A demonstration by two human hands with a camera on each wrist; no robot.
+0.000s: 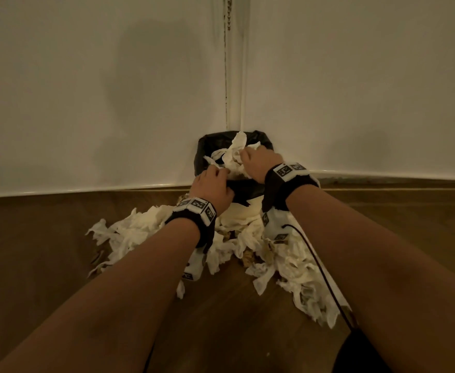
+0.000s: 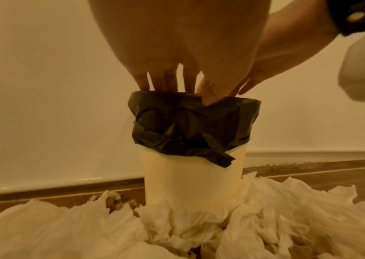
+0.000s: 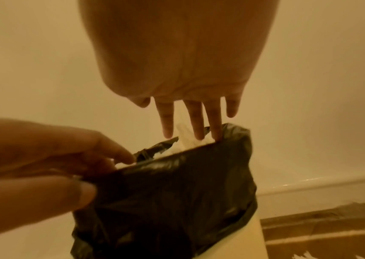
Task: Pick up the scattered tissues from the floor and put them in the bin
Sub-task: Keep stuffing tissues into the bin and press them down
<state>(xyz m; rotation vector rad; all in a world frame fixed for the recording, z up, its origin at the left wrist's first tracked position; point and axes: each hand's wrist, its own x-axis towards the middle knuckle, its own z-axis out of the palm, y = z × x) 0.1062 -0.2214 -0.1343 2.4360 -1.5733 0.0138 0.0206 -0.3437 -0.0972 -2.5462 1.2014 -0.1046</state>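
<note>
Against the corner where two pale walls [image 1: 86,90] meet, on the wooden floor [image 1: 32,251], a cream bin [image 2: 192,178] is stood upright, lined with a black bag [image 2: 190,126] folded over its rim. Around the bin's foot a wide heap of scattered tissues [image 1: 140,232] is spread across the floor. More tissues [image 1: 234,154] are piled in the bin's mouth, above the rim. The left hand [image 1: 213,187] is laid at the near rim, its fingers reaching into the bag with the thumb outside. The right hand [image 1: 258,162] is held over the opening, fingers [image 3: 199,121] straight and spread, tips touching the tissue; nothing is gripped by it.
</note>
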